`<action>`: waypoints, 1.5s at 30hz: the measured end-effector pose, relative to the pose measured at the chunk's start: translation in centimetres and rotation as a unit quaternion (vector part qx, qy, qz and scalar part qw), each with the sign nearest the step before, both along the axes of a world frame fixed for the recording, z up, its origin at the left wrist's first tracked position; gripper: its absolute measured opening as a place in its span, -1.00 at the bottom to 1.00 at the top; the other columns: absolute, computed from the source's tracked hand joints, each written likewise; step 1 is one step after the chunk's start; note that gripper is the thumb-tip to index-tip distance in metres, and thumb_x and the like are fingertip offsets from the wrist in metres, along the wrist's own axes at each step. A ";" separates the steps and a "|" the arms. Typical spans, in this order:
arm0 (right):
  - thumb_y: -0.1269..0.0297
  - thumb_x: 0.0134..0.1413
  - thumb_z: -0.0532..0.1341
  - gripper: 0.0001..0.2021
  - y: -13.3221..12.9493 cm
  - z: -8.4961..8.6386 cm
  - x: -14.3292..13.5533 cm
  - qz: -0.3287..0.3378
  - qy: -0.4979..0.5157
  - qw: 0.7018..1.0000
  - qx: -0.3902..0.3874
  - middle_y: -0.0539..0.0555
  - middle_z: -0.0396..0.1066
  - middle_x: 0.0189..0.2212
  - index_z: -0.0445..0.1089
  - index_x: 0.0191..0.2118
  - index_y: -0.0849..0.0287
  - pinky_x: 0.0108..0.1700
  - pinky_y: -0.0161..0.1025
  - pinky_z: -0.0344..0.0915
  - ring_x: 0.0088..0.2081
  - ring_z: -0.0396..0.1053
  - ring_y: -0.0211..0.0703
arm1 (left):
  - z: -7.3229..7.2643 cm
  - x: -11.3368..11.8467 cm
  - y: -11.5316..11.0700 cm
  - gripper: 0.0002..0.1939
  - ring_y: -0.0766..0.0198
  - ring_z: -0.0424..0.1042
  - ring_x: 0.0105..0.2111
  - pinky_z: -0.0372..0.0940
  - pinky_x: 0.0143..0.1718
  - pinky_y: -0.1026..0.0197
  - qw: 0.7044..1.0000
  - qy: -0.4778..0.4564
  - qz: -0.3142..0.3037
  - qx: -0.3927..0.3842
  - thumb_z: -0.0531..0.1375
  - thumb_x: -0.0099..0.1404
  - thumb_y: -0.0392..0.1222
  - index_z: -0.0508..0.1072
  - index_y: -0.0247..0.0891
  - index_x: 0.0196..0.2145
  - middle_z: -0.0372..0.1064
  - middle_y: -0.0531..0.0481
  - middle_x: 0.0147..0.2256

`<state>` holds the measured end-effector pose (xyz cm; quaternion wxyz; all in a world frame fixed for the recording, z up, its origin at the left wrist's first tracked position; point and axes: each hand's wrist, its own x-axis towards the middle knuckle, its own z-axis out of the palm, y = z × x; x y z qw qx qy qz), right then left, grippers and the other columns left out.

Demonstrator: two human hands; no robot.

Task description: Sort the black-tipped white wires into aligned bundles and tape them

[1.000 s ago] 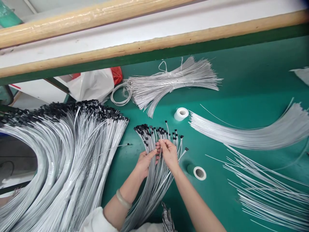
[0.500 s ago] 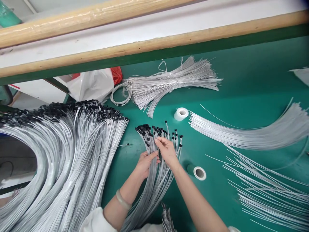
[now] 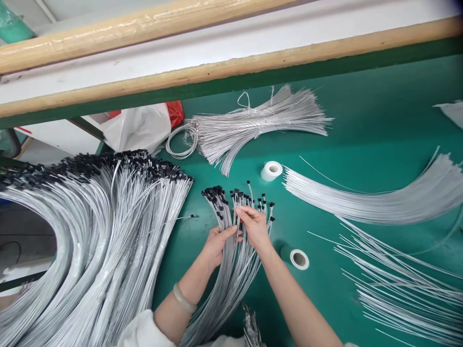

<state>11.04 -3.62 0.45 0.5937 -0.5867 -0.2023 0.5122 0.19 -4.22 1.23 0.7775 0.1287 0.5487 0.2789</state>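
A bundle of grey wires with black connectors at its upper ends lies on the green table in front of me. My left hand is wrapped round the left part of this bundle, below the connectors, its thumb across the front. Close to the right of it, my right hand pinches some of the wires just under their black tips. Between the connectors at the left and those in the middle there is a narrow gap. Several single connectors stick out to the right of my right hand.
A large heap of connector-tipped wires fills the left. Two white rolls stand and lie right of my hands. Behind is a tied wire bundle; loose wires spread at the right. A wood-edged shelf crosses above.
My right hand has moved slightly right with the wires it pinches, and the gap beside the left connectors has widened. My left hand has stayed nearly still round the bundle.
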 end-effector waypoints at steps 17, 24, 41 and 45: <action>0.14 0.07 -0.04 -0.69 -1.3 -2.7 0.2 0.039 -0.322 0.945 -0.044 0.08 0.31 -0.52 0.34 -0.29 0.22 -0.33 -0.11 0.25 -0.46 0.29 -0.11 | -0.2 -0.5 0.3 -0.77 0.41 0.33 -0.65 0.18 -0.62 0.40 1.000 0.009 -0.001 -0.001 0.32 -0.09 -0.22 0.42 -0.39 -0.46 0.35 0.02 -0.64; 0.10 -0.01 0.10 -0.64 -1.3 -0.1 -0.7 0.046 -0.413 0.909 0.027 0.20 0.32 -0.19 0.29 -0.12 0.19 -0.13 0.00 0.24 -0.11 0.26 0.02 | -0.2 0.0 0.0 -0.79 0.41 0.29 -0.70 0.16 -0.64 0.37 1.000 -0.003 0.011 0.017 0.32 -0.11 -0.26 0.39 -0.39 -0.50 0.35 0.02 -0.66; 0.07 -0.25 0.27 -0.73 -0.8 1.0 -0.3 0.119 0.024 0.988 -0.091 0.00 0.39 -0.52 0.42 -0.47 0.20 -0.85 -0.34 0.19 -0.79 0.17 -0.36 | -0.1 -0.3 0.1 -0.79 0.34 0.38 -0.64 0.22 -0.62 0.36 0.999 -0.040 0.000 0.001 0.30 -0.05 -0.29 0.43 -0.42 -0.41 0.43 -0.09 -0.58; 0.07 -0.24 0.27 -0.73 -0.9 1.1 -0.4 0.104 -0.006 0.992 -0.078 0.00 0.38 -0.57 0.44 -0.49 0.19 -0.82 -0.35 0.17 -0.73 0.20 -0.32 | -0.2 -0.3 0.1 -0.79 0.33 0.39 -0.62 0.27 -0.55 0.32 0.999 -0.044 0.013 0.001 0.31 -0.06 -0.29 0.44 -0.41 -0.41 0.45 -0.08 -0.54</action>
